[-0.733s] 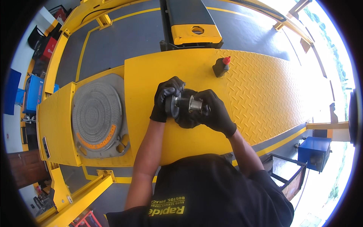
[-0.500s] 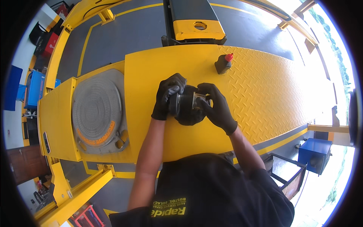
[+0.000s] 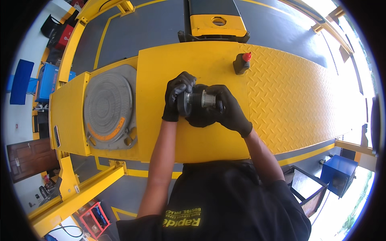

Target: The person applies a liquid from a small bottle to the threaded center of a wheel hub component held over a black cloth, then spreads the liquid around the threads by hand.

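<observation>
The screw tool (image 3: 196,99) is near the middle of the frame, held up over a yellow deck (image 3: 201,148). It lies on its side, with a dark round end (image 3: 184,105) to the left and a shiny silver end (image 3: 209,99) to the right. Ridges like a screw's run between them.

The left hand (image 3: 179,95) has its fingers curled around the dark round end, holding on to it. I think this keeps the tool from tipping or turning. The right hand (image 3: 232,108) grasps the silver end from the right. Some of its fingertips are hidden, so I cannot tell how hard it squeezes. Holding both ends probably keeps the tool level and leaves the ridges easy to see.

Just behind the tool is a black lump (image 3: 201,121). I cannot tell what it is.

In the upper right part of the frame, a dark bottle (image 3: 241,65) with a red cap (image 3: 247,56) stands at the edge of the bumpy plate (image 3: 289,96). Maybe it sits there to be close but out of the way. A grey round plate (image 3: 108,96) lies at the left.
</observation>
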Demonstrator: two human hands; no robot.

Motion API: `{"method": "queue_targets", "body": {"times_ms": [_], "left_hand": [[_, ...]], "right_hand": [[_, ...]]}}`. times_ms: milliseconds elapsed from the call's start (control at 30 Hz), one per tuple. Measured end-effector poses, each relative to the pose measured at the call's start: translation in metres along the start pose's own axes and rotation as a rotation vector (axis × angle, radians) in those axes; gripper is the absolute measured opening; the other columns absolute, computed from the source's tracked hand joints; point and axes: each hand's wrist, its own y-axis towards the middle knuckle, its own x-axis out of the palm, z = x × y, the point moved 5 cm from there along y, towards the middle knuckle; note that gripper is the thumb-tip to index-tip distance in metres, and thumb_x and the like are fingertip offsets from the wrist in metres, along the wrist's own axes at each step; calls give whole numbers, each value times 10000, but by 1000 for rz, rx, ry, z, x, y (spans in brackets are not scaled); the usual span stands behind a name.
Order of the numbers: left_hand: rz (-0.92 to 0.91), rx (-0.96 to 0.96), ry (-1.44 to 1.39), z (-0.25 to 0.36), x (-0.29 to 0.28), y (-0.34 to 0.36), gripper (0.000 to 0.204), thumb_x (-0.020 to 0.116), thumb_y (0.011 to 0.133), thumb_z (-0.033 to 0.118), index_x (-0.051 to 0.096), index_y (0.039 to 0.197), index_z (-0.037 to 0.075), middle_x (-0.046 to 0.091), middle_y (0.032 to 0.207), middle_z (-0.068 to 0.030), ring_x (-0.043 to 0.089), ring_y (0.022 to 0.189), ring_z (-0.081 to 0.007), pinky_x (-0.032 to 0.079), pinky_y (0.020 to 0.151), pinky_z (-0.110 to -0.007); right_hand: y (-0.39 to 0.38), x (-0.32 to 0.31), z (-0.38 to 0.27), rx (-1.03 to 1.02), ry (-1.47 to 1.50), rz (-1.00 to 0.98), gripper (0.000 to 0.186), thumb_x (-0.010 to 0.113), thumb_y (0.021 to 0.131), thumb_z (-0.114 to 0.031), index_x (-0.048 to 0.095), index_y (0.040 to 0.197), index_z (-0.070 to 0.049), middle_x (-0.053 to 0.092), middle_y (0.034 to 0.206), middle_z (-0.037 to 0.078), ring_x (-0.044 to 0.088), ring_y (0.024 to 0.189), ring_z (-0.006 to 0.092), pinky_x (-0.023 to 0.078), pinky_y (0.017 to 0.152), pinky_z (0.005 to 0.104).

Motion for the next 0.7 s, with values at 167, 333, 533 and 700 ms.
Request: {"method": "queue_targets", "body": {"times_ms": [167, 333, 533, 700], "left_hand": [[85, -26, 148, -3, 8, -4, 267, 614, 878, 271, 576, 756, 36, 562, 862, -115, 550, 936, -261, 438, 1031, -447], [191, 107, 23, -2, -3, -8, 305, 624, 920, 300, 581, 776, 35, 541, 850, -97, 534, 912, -245, 432, 964, -424], [48, 56, -64, -6, -1, -4, 276, 606, 922, 283, 537, 779, 58, 527, 882, -107, 522, 928, -255, 417, 1031, -459], [101, 68, 21, -2, 0, -10, 284, 622, 898, 292, 564, 770, 46, 538, 867, -105, 535, 927, -262, 425, 1025, -451]], "right_hand": [[7, -7, 64, 626, 227, -282, 329, 679, 1025, -165, 594, 1302, -9, 635, 1216, 72, 609, 1133, 176, 500, 1014, 344], [13, -5, 23, 132, 390, -62, 364, 723, 999, -184, 633, 1300, -1, 675, 1160, 73, 626, 1089, 151, 510, 993, 331], [8, -3, 59, 465, 188, -306, 439, 754, 963, -159, 603, 1348, -12, 657, 1249, 88, 622, 1186, 183, 498, 1041, 350], [11, -11, 13, 85, 188, -112, 397, 754, 964, -162, 627, 1305, -4, 707, 1166, 130, 682, 1086, 193, 544, 959, 358]]}}
